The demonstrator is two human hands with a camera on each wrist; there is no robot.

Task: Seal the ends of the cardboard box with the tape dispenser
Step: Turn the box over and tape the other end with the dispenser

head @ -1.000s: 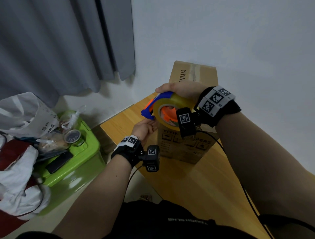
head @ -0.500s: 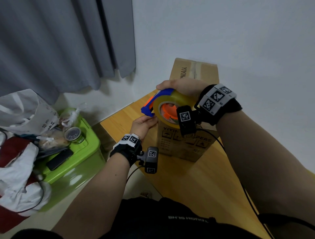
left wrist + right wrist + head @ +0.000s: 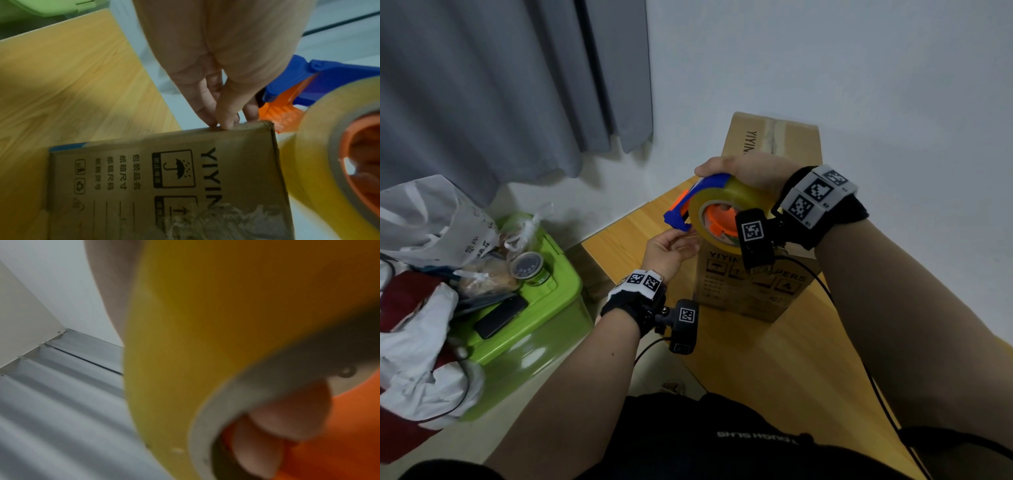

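Brown cardboard box [image 3: 770, 205] with black print stands on end on the light wooden counter [image 3: 774, 359], up against the white wall. Right hand [image 3: 743, 171] is wrapped over the blue-and-orange tape dispenser with its yellowish roll [image 3: 717, 212], fingers [image 3: 287, 404] curled into the orange core, held near the box's upper near corner. Left hand [image 3: 671, 246] sits just below the dispenser's blue nose, fingers [image 3: 224, 113] bunched together with the tips on the top edge of the box. They might be pinching a loose tape end, but I honestly can't see any tape there.

My read is this is the start-the-strip bit. To do it well I'd:
- anchor the tape end a little way down the side panel and rub it flat
- keep the left hand bracing the box so it doesn't tip, since it's tall and narrow
- pull the dispenser straight along the flap seam, roll kept square so the strip doesn't wander or wrinkle
- run over the far edge before cutting

Top already seems to have an old strip of tape [image 3: 774, 137] along the seam.

Count: one box, one dispenser with one roll, two hands. Off to the side: one lime green plastic bin [image 3: 530, 329], one small round tin [image 3: 529, 267], one dark phone [image 3: 500, 317], a couple of white plastic bags [image 3: 431, 219], and a grey curtain [image 3: 493, 85].
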